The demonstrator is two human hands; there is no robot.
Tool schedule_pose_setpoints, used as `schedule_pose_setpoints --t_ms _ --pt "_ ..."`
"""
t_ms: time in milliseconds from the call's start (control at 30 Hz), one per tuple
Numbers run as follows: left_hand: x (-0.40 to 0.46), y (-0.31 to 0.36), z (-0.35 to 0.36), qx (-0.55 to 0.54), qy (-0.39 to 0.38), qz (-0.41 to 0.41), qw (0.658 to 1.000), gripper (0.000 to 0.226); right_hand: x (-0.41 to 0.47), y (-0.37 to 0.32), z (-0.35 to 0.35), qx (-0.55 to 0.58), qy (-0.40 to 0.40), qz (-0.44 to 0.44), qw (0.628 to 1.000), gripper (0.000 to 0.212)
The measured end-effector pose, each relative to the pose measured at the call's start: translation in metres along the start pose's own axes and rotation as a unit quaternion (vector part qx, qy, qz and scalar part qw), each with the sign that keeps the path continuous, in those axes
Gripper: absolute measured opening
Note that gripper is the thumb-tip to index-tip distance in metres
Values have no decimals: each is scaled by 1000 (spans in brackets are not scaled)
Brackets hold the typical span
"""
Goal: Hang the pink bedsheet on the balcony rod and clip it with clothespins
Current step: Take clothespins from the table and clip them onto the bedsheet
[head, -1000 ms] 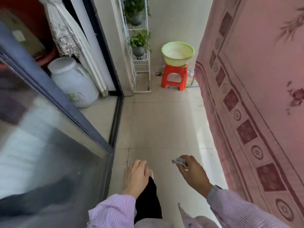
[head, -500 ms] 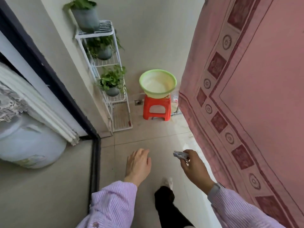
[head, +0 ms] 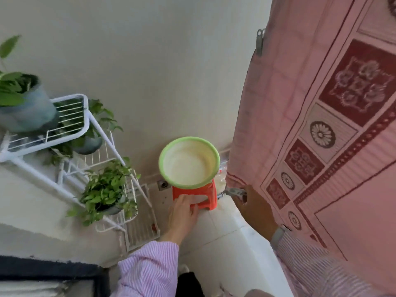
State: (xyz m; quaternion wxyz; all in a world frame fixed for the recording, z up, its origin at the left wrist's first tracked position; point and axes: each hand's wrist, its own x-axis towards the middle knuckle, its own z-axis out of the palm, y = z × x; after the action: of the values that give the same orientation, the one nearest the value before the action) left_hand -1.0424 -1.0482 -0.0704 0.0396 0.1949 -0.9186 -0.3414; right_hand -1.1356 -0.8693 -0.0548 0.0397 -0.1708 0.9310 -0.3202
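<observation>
The pink bedsheet (head: 334, 129) with dark red patterned squares hangs down the right side of the view and reaches nearly to the floor. A grey clothespin (head: 259, 41) is clipped on its left edge high up. My right hand (head: 255, 209) is close to the sheet's lower left corner and is closed around a grey clothespin (head: 232, 192) that sticks out leftward. My left hand (head: 182, 215) is held out in front of me with fingers apart and holds nothing. The rod itself is out of view.
A green-rimmed basin (head: 189, 161) sits on a red plastic stool (head: 207, 196) against the far wall. A white wire plant rack (head: 85, 133) with potted plants (head: 105, 187) stands at the left. Pale floor tiles lie between my hands.
I have walked forward along the balcony and the view has tilted up, so the stool, basin and rack are much nearer. The glass door has left the view. My right hand keeps its clothespin.
</observation>
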Motion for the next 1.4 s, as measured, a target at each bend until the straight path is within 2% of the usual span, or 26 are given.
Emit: schedule_pose_setpoints --t_ms 133,233,400,500,667,733,800,867,967,1100,1167,1267,1400 --pt "121 -1 -1 -55 -62 -9 997 33 97 -6 -3 -65 42 8 997 31" --pt "209 2 7 -77 -86 59 992 32 164 -11 -8 -135 89 23 987 34" --pt "331 31 10 -108 -133 149 974 24 250 -28 -17 -170 131 110 970 38" --pt "387 61 12 -158 -163 166 960 26 273 -33 -16 -187 146 132 963 41" --pt "443 108 29 -236 -211 209 925 43 284 -31 -13 -199 177 136 954 36" --pt "454 119 37 -271 -227 207 912 40 285 -30 -14 -215 195 128 948 35" --pt "455 125 43 -310 -214 203 904 27 285 -29 -17 -232 210 121 942 36" --pt "452 127 48 -321 -162 202 911 12 286 -28 -21 -234 222 115 940 36" --pt "439 114 52 -312 -92 213 921 6 294 -26 -29 -194 228 110 948 32" --pt "421 92 50 -253 -9 335 908 13 310 -33 -36 -44 234 134 962 28" --pt "418 88 50 -216 25 391 894 18 318 -36 -35 -31 242 137 960 22" --pt "413 91 47 -194 41 434 879 16 326 -42 -30 -38 224 174 958 4" --pt "410 94 44 -197 30 457 867 16 329 -40 -31 -60 176 216 958 31"
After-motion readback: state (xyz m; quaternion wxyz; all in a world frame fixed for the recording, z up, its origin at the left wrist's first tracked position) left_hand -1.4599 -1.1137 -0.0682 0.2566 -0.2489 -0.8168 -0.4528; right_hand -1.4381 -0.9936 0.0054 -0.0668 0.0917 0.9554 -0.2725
